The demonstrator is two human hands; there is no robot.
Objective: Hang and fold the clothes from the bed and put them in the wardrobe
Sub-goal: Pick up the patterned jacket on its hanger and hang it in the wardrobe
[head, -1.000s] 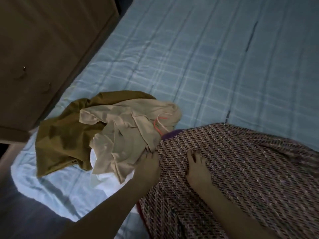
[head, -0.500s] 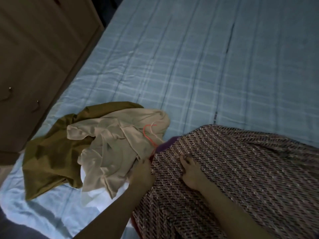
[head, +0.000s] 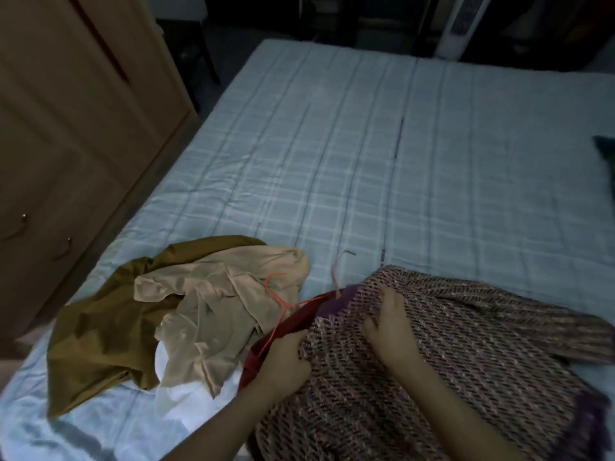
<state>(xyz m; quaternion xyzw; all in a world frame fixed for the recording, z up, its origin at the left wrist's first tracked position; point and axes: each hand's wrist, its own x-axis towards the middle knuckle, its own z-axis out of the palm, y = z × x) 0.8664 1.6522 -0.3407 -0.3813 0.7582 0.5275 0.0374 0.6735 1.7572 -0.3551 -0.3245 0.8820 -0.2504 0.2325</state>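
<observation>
- Dimly lit, the room is showing a bed [head: 332, 168] with a pale blue checked cover filling the middle of the view, and a brown wardrobe [head: 66, 134] standing at 9 o'clock with its doors shut, so nothing inside it is showing.
- At 5 o'clock a woven patterned garment [head: 466, 354] is lying spread flat on the bed, probably so it can be dressed onto a hanger.
- At the garment's neck, near 6 o'clock, the left hand [head: 283, 361] is gripping the edge together with a dark red layer [head: 293, 317] and a thin orange hanger [head: 276, 294], seemingly feeding the hanger in.
- Beside it, the right hand [head: 389, 331] is resting with fingers spread on the weave, gripping nothing, apparently pinning the fabric still.
- Just above the neck a pale pink hanger hook [head: 337, 271] is poking out.
- At 7 o'clock a loose heap is waiting: an olive garment [head: 93, 344] underneath, a beige garment [head: 216, 311] on top, and something white [head: 186, 407] below them.
</observation>
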